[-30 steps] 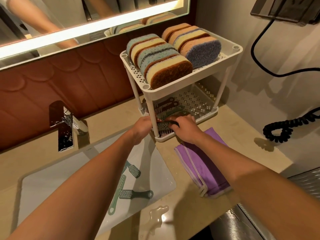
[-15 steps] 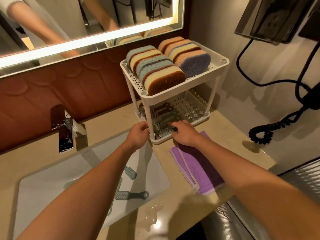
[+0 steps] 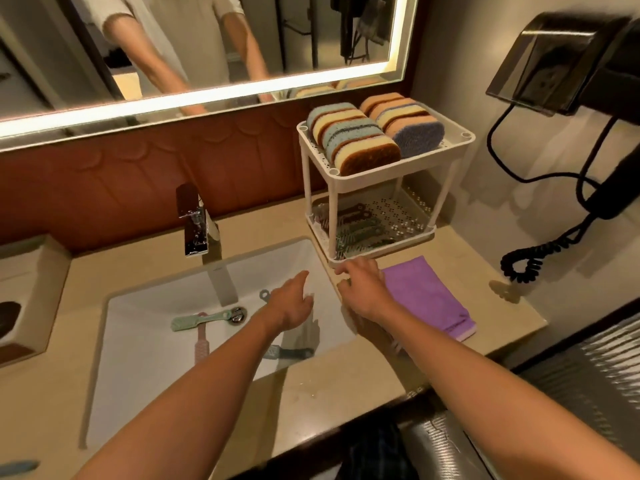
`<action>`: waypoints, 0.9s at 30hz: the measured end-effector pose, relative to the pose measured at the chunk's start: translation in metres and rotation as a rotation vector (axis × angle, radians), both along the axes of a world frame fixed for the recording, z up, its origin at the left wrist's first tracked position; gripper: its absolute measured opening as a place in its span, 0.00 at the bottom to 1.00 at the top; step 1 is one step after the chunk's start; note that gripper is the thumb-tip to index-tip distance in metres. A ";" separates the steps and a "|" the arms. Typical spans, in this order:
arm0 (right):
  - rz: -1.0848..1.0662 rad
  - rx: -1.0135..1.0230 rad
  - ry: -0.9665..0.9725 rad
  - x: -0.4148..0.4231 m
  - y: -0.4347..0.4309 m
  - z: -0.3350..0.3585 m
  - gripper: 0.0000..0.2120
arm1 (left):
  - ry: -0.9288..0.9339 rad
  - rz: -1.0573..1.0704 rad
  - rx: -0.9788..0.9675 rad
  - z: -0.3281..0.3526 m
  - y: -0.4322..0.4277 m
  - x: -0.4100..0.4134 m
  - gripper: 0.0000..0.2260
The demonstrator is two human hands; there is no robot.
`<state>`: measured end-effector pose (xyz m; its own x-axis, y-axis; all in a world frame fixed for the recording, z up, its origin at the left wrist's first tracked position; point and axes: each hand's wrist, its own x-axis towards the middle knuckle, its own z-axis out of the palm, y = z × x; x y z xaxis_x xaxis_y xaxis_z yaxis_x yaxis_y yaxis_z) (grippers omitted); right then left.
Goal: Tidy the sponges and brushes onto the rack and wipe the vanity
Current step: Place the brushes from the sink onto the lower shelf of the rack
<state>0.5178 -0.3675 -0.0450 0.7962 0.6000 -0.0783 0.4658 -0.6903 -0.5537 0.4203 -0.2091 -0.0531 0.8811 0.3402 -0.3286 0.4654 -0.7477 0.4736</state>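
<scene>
Sponges (image 3: pixel 367 133) fill the white rack (image 3: pixel 334 173)'s top tier; several brushes (image 3: pixel 360 230) lie on its lower tier, others in the sink (image 3: pixel 145 341). Left hand (image 3: pixel 294 303) hovers over the sink, right hand (image 3: pixel 360 285) beside the purple cloth (image 3: pixel 426 296) before the rack, both empty, fingers loose.

A: Where are you standing?
B: I'm standing in a bathroom, possibly a hotel one. The mirror (image 3: pixel 207 46) is glowing along its lower edge, above a brown moulded splashback (image 3: pixel 104 188).
A: What else is pointing that way?
B: A chrome faucet (image 3: pixel 194 223) is sitting behind a white basin (image 3: pixel 145 341) sunk into a beige stone vanity (image 3: pixel 346 386). A black hair dryer (image 3: pixel 620 181) is hanging on the right wall, its coiled cord (image 3: pixel 526 265) drooping to the counter.
</scene>
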 end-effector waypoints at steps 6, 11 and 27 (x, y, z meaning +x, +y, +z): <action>0.123 0.012 0.058 -0.060 0.021 -0.015 0.13 | 0.065 0.073 -0.003 -0.029 0.017 -0.069 0.24; 0.222 -0.004 0.098 -0.094 0.049 -0.032 0.15 | 0.067 0.083 0.055 -0.042 0.026 -0.110 0.24; 0.327 -0.333 0.315 -0.117 0.092 -0.084 0.18 | 0.066 0.358 -0.131 -0.089 0.064 -0.159 0.16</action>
<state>0.4010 -0.2755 -0.1286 0.4807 0.7137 -0.5095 0.5321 -0.6992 -0.4775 0.2612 -0.1453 -0.1425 0.6899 0.5736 -0.4415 0.7185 -0.4680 0.5146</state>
